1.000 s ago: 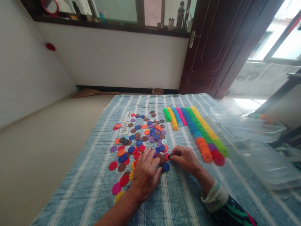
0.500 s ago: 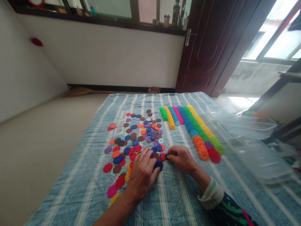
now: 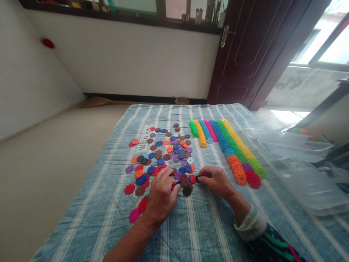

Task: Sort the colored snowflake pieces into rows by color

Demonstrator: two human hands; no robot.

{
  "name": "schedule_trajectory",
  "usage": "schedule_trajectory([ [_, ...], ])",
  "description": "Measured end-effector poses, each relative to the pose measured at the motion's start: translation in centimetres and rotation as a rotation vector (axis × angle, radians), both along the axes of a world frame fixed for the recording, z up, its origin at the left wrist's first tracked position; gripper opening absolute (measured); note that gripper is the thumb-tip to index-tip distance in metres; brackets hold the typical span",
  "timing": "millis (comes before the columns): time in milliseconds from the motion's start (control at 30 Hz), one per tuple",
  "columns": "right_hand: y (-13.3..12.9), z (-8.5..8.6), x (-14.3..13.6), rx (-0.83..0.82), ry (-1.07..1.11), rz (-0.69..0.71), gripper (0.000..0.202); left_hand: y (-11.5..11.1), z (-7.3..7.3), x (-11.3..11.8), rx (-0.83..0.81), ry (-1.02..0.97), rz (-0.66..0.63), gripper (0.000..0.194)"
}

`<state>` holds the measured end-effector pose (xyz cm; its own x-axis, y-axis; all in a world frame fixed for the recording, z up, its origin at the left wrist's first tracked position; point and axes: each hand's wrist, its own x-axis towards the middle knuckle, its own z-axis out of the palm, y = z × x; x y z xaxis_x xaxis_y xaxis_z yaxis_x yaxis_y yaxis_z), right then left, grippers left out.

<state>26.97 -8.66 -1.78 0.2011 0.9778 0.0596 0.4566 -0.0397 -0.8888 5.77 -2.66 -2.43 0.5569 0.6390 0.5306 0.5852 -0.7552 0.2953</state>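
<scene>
My right hand (image 3: 216,182) pinches a small black flower-shaped disc (image 3: 197,178) between thumb and forefinger, just above the cloth. Touching or very close to it is a red disc (image 3: 193,178). My left hand (image 3: 163,193) is curled palm down over the loose discs. Its thumb and fingertips come together around a bit of a blue disc (image 3: 178,182); whatever else lies under the palm is hidden. Beside the left thumb lie a black disc (image 3: 187,191) and a brown disc (image 3: 184,179). Purple, orange, blue and red discs spread beyond both hands.
Rows of overlapping discs sorted by colour, such as a yellow row (image 3: 237,139) and an orange row (image 3: 236,171), lie to the right. Clear plastic boxes (image 3: 305,187) stand at the right edge. A striped cloth (image 3: 109,189) covers the surface. Behind is a dark door (image 3: 245,47).
The view has shifted slightly. My left hand has drawn a little left, uncovering the black disc by its thumb, where a dark blue one showed before. My right hand keeps its pinch.
</scene>
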Motion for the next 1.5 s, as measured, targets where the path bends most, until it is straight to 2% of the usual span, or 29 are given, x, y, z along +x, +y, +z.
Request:
schedule_trajectory([
  [100,-0.1,0.2,-0.3,0.003,-0.020,0.006,0.005,-0.3,0.1,0.3,0.046,-0.011,0.030,0.015],
  [267,-0.1,0.4,-0.6,-0.004,-0.013,0.017,0.005,-1.8,0.5,1.0,0.015,0.094,-0.093,0.012],
  [367,-0.2,0.3,-0.6,-0.018,-0.002,0.018,0.006,-2.2,0.5,1.2,-0.027,0.132,-0.122,0.011],
  [733,-0.1,0.0,-0.6,-0.045,0.045,0.050,0.007,-1.9,0.2,0.8,-0.112,-0.001,-0.158,0.016],
  [1000,-0.2,0.2,-1.0,-0.060,0.287,0.058,0.005,-1.8,0.6,0.8,-0.091,-0.093,-0.146,0.012],
  [1133,-0.2,0.6,-1.6,-0.073,0.448,0.123,0.006,-1.7,1.2,1.0,-0.126,-0.139,-0.133,0.016],
  [1300,-0.4,0.7,-2.6,-0.059,0.513,0.126,0.007,-1.7,1.4,1.0,-0.198,-0.170,-0.126,0.020],
  [1500,-0.4,-0.1,-3.6,-0.016,0.574,0.103,0.009,-2.0,1.2,1.1,-0.228,-0.208,-0.173,0.019],
])
